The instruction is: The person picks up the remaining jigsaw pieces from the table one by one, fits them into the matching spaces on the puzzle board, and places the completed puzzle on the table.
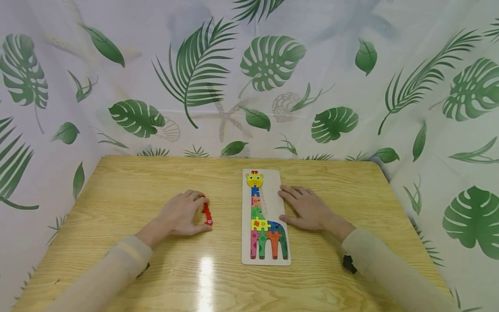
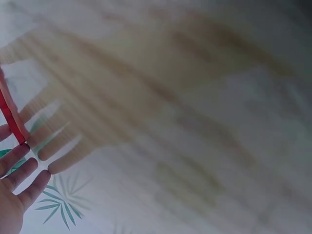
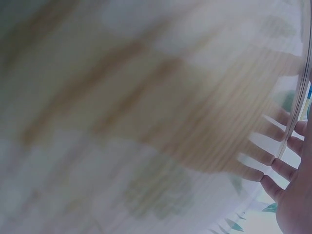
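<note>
In the head view my left hand point(image 1: 182, 214) rests low over the table and holds a red puzzle piece point(image 1: 208, 214) between thumb and fingers. The piece carries a small number and has a wavy edge; in the left wrist view the red piece point(image 2: 10, 114) stands against the fingers. To its right lies a wooden giraffe puzzle board point(image 1: 273, 195) with several coloured, numbered pieces and a yellow head point(image 1: 254, 179). A bare recess runs beside the neck. My right hand point(image 1: 306, 209) touches the board's right edge with fairly straight fingers and thumb.
The wood-grain table point(image 1: 156, 277) carries the board and both hands. A white cloth with green leaves point(image 1: 273, 63) hangs behind and at both sides. Bright glare lies on the table's front part. Most of both wrist views is the blurred, reflective tabletop.
</note>
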`<state>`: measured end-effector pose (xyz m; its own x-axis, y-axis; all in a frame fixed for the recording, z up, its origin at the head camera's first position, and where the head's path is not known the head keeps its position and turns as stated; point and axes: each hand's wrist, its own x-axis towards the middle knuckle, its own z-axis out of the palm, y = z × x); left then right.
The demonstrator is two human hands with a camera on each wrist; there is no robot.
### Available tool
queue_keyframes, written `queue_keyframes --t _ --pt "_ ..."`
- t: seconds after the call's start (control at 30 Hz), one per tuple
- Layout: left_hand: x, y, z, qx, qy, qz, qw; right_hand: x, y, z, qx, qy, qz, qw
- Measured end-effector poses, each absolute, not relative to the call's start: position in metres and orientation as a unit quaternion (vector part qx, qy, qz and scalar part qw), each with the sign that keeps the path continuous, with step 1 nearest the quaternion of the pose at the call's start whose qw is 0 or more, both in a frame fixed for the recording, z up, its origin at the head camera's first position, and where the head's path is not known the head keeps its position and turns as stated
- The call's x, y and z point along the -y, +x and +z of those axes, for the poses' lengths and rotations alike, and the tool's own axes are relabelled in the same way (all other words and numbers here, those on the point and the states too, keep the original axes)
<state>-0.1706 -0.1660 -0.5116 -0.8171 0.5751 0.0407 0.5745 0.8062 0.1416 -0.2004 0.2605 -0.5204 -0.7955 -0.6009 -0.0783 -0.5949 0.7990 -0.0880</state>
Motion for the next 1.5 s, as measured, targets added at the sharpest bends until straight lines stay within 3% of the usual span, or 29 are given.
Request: queue_keyframes --t 1.5 --pt "0.14 -0.183 -0.497 -0.946 0.311 0.086 -0.018 -0.259 -0.199 -0.519 -0.949 -0.308 -0.029 0.055"
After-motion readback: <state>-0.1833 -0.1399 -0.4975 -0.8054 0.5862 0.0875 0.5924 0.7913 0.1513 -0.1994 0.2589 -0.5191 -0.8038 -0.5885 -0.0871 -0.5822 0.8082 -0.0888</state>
